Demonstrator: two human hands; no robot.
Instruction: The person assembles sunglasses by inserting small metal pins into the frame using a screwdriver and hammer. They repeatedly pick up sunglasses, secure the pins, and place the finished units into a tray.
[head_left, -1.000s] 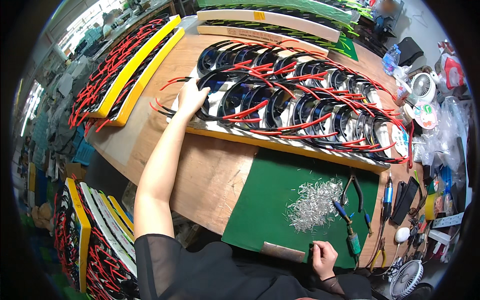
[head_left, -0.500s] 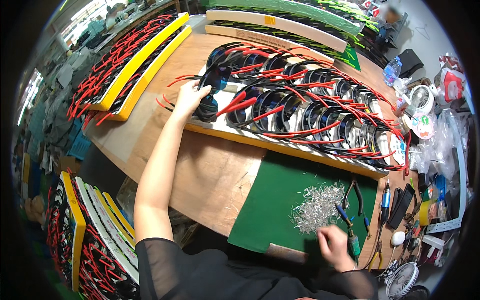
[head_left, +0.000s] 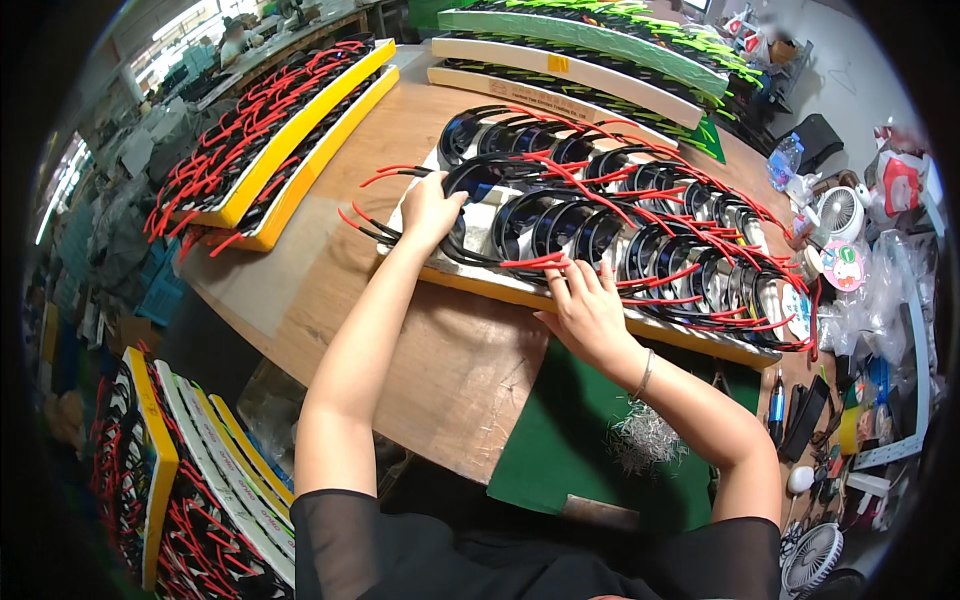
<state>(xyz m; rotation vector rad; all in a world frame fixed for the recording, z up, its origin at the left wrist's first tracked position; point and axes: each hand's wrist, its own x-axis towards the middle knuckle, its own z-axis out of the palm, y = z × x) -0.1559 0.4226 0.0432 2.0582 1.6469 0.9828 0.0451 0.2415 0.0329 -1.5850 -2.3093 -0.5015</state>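
Note:
A foam tray with a yellow side (head_left: 490, 284) holds rows of black sunglasses (head_left: 600, 235) with dark bluish lenses and red temple tips. At its left end my left hand (head_left: 430, 212) is closed on a pair of sunglasses (head_left: 468, 190), whose red-tipped temples stick out left past my wrist. My fingers hide part of that pair. Over the tray's front edge, my right hand (head_left: 590, 312) has its fingers stretched and apart. Its fingertips are at the red temple tips of the front row, and I see nothing gripped in it.
Stacked trays of red-tipped glasses (head_left: 300, 165) stand back left, green-tipped ones (head_left: 600, 85) behind. More trays (head_left: 160, 460) stand lower left. A pile of small clear slivers (head_left: 645, 440) lies on the green mat (head_left: 530, 460). Tools, a bottle (head_left: 785, 160) and small fans (head_left: 842, 212) crowd the right.
My right hand has moved from beside the slivers and tools up to the tray's front row. My left hand still holds the sunglasses at the left end. The whole view has shifted slightly.

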